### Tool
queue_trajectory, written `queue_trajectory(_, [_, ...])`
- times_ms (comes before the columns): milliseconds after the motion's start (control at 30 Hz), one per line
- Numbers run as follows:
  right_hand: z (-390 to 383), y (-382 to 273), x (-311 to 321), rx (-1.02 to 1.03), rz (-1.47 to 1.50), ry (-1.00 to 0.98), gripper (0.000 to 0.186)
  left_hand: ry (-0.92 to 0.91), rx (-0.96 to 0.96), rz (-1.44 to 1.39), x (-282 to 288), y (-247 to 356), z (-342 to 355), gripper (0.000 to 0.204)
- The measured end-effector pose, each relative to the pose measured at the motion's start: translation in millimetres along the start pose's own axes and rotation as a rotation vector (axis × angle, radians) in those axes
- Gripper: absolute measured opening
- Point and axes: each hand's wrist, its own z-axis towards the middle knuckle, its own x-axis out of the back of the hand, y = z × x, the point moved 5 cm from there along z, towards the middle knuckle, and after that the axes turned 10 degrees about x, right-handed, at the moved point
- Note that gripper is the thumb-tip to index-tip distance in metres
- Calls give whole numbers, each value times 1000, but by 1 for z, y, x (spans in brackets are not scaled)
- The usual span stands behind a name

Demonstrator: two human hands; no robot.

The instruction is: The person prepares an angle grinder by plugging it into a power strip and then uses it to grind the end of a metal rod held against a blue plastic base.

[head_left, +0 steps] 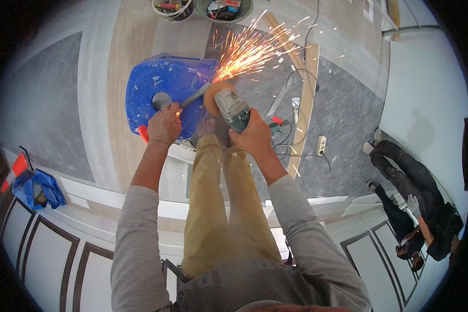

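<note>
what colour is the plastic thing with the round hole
The plastic thing is blue, speckled with pale marks; the head view shows it.

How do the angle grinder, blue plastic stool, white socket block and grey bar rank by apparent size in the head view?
1. Blue plastic stool
2. Angle grinder
Unranked below these: grey bar and white socket block; the left hand covers part of the bar.

Sparks (247,54) block the way beyond the grinder (232,110), with room to pass left of the blue container (151,78).
</note>
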Motion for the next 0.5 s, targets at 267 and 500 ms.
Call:
queue_trajectory(267, [8,-6,2,-6,13,49,60,-1,-13,-25,0,0,0,14])
queue_trajectory(500, [-2,0,1,-29,-17,-29,71,-24,11,-14,0,0,1,13])
